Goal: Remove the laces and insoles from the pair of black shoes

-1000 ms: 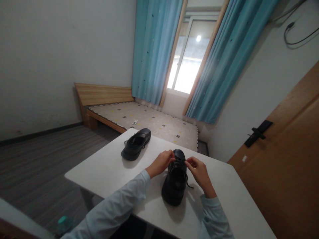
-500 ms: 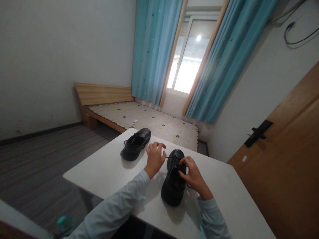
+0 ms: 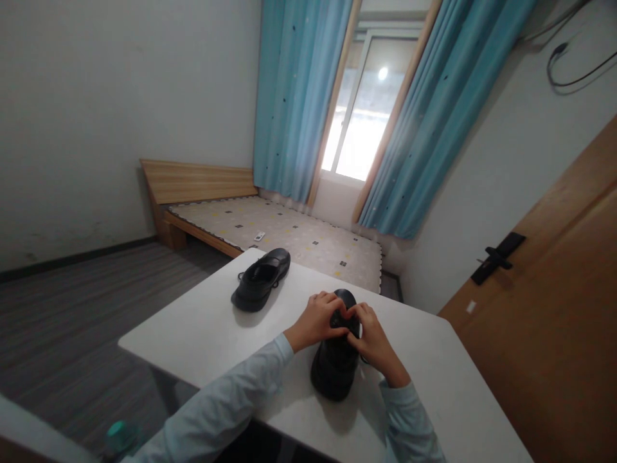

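Observation:
A black lace-up shoe rests on the white table with its toe pointing away from me. Over its lacing, my left hand comes in from the left with curved fingers and thumb pinched at the black shoelace. My right hand meets it from the right, fingertips also closed at the lacing. The fingertips of both hands nearly touch, and they hide most of the lace. A second black shoe stands to the left, farther back, its laces hanging loose at the sides.
The white table reaches close to a bed with a small white object on its mattress. A wooden door with a black handle is at the right. A green-capped bottle is low at the left.
My left hand has moved right, from beside the shoe with a lace stretched to it, onto the lacing against my right hand. My right hand has stayed nearly in place.

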Available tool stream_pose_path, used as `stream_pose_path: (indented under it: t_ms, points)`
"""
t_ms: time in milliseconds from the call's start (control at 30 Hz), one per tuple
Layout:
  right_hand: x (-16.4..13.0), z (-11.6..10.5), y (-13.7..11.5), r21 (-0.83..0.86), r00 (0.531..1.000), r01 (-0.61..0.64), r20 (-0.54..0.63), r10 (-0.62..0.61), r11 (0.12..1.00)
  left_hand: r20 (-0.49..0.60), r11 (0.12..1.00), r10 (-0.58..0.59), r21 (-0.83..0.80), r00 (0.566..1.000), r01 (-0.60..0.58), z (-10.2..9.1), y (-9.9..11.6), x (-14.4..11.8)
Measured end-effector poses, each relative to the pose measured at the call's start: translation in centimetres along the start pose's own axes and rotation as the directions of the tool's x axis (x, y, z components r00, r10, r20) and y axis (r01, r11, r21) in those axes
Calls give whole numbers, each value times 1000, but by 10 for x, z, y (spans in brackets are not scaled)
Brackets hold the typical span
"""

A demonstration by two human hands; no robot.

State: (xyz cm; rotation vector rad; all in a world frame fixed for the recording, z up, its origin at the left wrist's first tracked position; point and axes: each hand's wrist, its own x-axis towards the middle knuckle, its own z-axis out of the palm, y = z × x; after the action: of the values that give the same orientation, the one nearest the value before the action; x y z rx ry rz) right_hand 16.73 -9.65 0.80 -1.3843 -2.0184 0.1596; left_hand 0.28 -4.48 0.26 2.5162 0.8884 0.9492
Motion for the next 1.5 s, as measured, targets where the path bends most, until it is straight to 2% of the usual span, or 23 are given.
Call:
stream_pose_path:
  t_ms: [133,267,567,733,833,933,1133,1267,1500]
  points:
    - [1,-2,0,-2,1000,2,25,-2,1000,14,998,-17,58,1000,16,5,1,2]
    - [2,-4,-3,-13,999,0,40,0,1000,-20,993,-12,120,1000,15,9,4,2]
    - [0,-5,-5,21,999,9,52,-10,1000,-83,990,18,144,996,-6,4,7,-2]
    - [-2,-5,-3,28,999,9,49,-11,1000,-73,997,-77,-1,994,77,6,7,-3]
    - [-4,-6,-1,35,999,10,40,-11,999,-39,979,-171,-119,985,165,11,4,-2]
    - [-4,-6,1,59,999,0,42,-3,998,1,959,-204,-203,979,199,13,2,-2]
    - [-3,4,-4,-27,998,-13,-61,11,1000,-55,963,-158,-228,986,141,4,9,-2]
    - [-3,6,-9,-57,994,-19,-109,12,998,-103,949,-148,-296,984,112,6,9,-1]
    - [-4,-4,-6,65,989,-6,-148,16,998,-113,822,-177,-564,978,84,17,1,0]
